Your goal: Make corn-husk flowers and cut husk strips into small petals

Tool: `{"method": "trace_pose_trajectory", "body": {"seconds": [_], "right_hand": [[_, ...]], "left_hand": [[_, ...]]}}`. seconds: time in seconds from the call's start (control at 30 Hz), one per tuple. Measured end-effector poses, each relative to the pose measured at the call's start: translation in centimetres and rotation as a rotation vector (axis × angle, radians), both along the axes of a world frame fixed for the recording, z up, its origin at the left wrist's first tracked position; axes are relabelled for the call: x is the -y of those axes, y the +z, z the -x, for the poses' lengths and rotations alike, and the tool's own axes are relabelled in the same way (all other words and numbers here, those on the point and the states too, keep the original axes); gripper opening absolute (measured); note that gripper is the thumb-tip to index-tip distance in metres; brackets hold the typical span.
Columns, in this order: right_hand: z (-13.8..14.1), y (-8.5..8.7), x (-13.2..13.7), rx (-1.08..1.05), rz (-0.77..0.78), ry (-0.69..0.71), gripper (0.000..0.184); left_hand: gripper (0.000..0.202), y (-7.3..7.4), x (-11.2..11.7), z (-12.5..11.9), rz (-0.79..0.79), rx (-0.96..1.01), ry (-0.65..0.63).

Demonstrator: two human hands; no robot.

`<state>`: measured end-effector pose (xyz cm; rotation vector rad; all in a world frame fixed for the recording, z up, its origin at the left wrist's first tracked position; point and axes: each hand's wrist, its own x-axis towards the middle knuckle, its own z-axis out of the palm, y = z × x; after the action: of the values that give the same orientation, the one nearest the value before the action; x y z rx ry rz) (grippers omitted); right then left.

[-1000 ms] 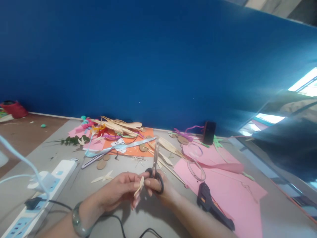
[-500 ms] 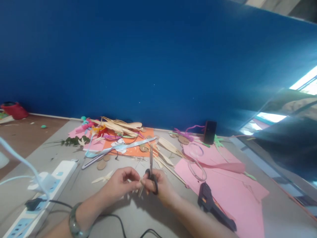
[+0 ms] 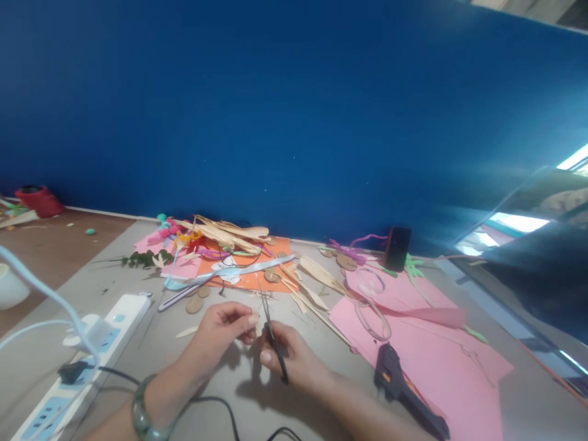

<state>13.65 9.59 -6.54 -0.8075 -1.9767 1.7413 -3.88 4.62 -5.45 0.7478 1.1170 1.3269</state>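
Note:
My right hand [image 3: 294, 358] grips a pair of black-handled scissors [image 3: 271, 334], whose slightly parted blades point up and away from me. Just to the left, my left hand [image 3: 229, 327] is closed in a pinch, thumb against fingers. A small pale bit shows at its fingertips, too small to name. The two hands are close together but apart, above the grey table [image 3: 215, 373]. Beyond them, thin wooden scraps [image 3: 264, 295] lie scattered by an orange sheet [image 3: 287, 285]. A pale leaf-shaped piece [image 3: 186, 332] rests beside my left wrist.
On the left runs a white power strip [image 3: 133, 306] with plugs and cables. To the right, a black glue gun [image 3: 397, 380] lies on pink paper [image 3: 459, 361]. Wooden strips [image 3: 229, 233], pipe cleaners [image 3: 172, 229] and a dark phone-like block [image 3: 397, 248] line the blue wall [image 3: 294, 122].
The scissors have tilted left and their blades have parted. My right hand has turned and drawn slightly away from my left fingertips. The view has shifted a little.

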Motion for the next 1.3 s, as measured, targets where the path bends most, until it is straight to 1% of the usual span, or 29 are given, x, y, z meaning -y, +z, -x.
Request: {"method": "trace_pose_trajectory", "body": {"seconds": [0.1, 0.2, 0.37, 0.5, 0.77, 1.0, 1.3], "right_hand": [[0.16, -0.34, 0.18, 0.017, 0.044, 0.035, 0.057], [0.31, -0.1, 0.36, 0.022, 0.108, 0.058, 0.058], [0.27, 0.07, 0.56, 0.044, 0.162, 0.049, 0.058], [0.18, -0.18, 0.72, 0.051, 0.196, 0.017, 0.056], [0.16, -0.82, 0.71, 0.097, 0.194, -0.007, 0.053], [0.38, -0.66, 0.84, 0.092, 0.207, -0.034, 0.052], [0.31, -0.6, 0.65, 0.1, 0.24, -0.024, 0.054]], "left_hand": [[0.02, -0.16, 0.01, -0.11, 0.005, 0.013, 0.024], [0.02, -0.04, 0.07, -0.17, 0.009, 0.037, 0.015], [0.021, 0.16, 0.1, -0.18, 0.012, 0.032, 0.017], [0.022, 0.19, 0.04, -0.31, 0.027, 0.031, 0.054], [0.024, 0.57, 0.12, -0.39, 0.046, 0.02, 0.059], [0.023, 0.24, 0.08, -0.24, 0.021, 0.016, 0.053], [0.022, 0.03, 0.09, -0.08, 0.019, 0.008, 0.058]]}}
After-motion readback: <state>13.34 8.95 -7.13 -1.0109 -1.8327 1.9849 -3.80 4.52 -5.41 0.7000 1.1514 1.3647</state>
